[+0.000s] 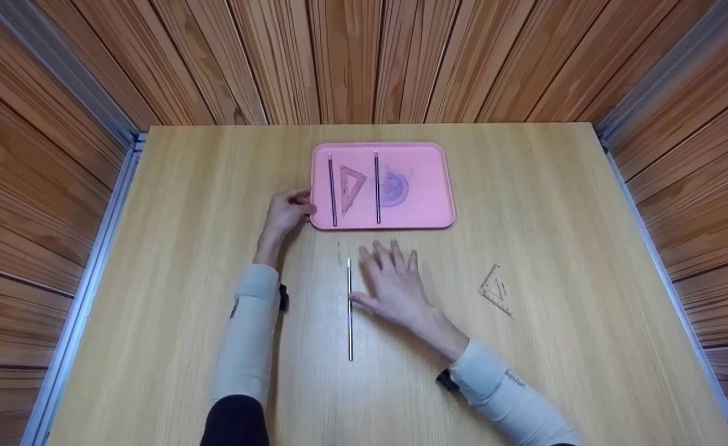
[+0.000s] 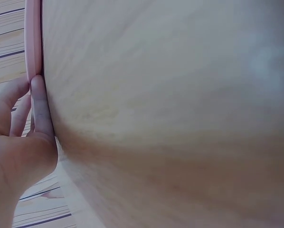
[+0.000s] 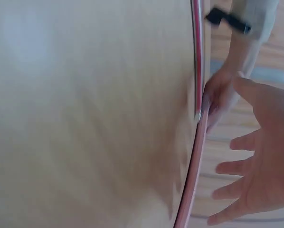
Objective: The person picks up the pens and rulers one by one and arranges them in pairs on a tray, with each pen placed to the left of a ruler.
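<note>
My left hand (image 1: 285, 212) holds the left edge of a pink tray (image 1: 423, 214); in the left wrist view thumb and fingers (image 2: 40, 104) pinch its rim. Over the table, right of a striped pencil (image 1: 350, 328), my right hand (image 1: 396, 290) hovers with fingers spread wide and nothing held. Its thumb overlaps the pencil's middle in the head view; whether they touch I cannot tell. Two dark pencils lie upright in the tray, a left one (image 1: 332, 192) and a right one (image 1: 377, 189). Between them is a triangular set square (image 1: 344, 193), and a protractor (image 1: 395, 191) sits right of them.
A clear set square (image 1: 498, 302) lies on the wooden table (image 1: 562, 248), right of my right hand. Wood-panelled walls (image 1: 345, 62) stand behind and on both sides, with metal rails along the table's side edges.
</note>
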Available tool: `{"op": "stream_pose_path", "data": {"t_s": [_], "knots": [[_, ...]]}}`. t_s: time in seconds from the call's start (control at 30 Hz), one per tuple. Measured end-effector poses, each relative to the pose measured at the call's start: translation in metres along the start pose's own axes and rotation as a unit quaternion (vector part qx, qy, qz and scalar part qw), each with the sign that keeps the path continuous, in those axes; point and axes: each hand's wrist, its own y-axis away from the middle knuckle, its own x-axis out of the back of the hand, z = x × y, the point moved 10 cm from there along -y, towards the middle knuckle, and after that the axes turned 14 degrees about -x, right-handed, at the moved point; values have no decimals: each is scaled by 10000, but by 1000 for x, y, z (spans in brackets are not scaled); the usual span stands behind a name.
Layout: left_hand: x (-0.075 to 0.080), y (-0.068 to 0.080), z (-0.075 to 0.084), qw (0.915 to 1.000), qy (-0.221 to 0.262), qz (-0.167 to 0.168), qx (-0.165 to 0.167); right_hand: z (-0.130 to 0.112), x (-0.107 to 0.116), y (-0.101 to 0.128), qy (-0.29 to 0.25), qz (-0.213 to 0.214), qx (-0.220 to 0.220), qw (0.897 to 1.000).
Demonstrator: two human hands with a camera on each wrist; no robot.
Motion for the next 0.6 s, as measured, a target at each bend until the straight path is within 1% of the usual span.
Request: {"op": "stream_pose_path", "data": {"t_s": [0.13,0.2,0.3,0.37,0.47,0.53,0.6], "knots": [[0,2,0,10000,-6,12,16,-20,-7,16,177,-71,268,9995],[0,2,1,10000,1,-1,25,-29,-12,23,357,-150,418,9984],[1,3,1,10000,25,-17,44,-42,-21,31,731,-315,749,9940],[2,3,1,10000,22,-20,55,-50,-24,35,879,-316,988,9907],[2,2,-1,10000,56,13,54,-60,-22,38,853,-49,1192,9892],[2,1,-1,10000,87,19,40,-63,-19,38,733,188,1210,9898],[1,0,-2,9999,141,45,63,-64,-17,37,608,333,1137,9911]]}}
